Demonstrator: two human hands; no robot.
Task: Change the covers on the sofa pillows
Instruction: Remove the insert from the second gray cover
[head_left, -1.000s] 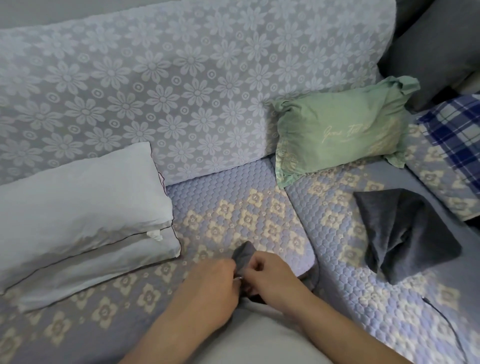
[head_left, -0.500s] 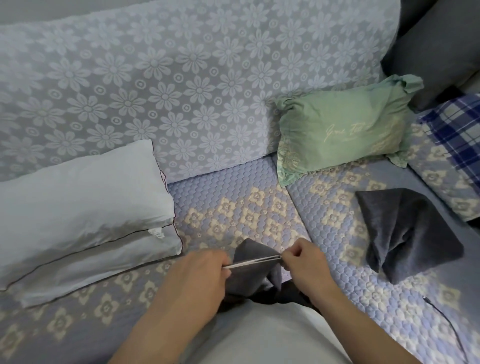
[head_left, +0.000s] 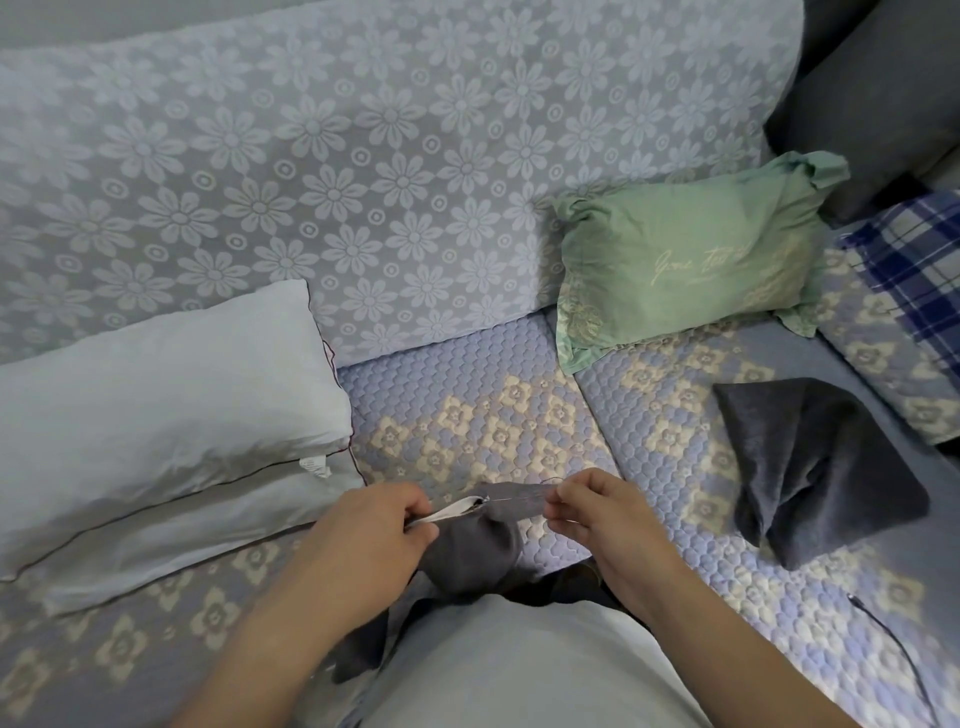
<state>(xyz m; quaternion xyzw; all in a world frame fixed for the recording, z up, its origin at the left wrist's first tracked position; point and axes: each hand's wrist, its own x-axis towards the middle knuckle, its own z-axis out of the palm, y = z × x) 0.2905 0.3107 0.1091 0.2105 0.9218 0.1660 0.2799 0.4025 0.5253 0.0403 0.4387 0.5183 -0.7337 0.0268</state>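
While both hands work at 6 o'clock, count reads: one sofa with floral back and quilted seat, two bare white pillows stacked at 9 o'clock, one white pillow on the lap at 6, one green pillow at 2 o'clock against the back, two grey covers. Loose grey cover lies crumpled at 3 o'clock, well apart from the hands; plaid cloth and dark cushion at 2–3 o'clock; thin black cable at 4. Nothing blocks the hands. Held grey cover sits at the top edge of the lap pillow, just beyond it. Left hand pinches its pale zipper edge; right hand pinches the opposite end, fingers curled. Versus 0.5 s ago: hands further apart, the edge stretched longer between them.
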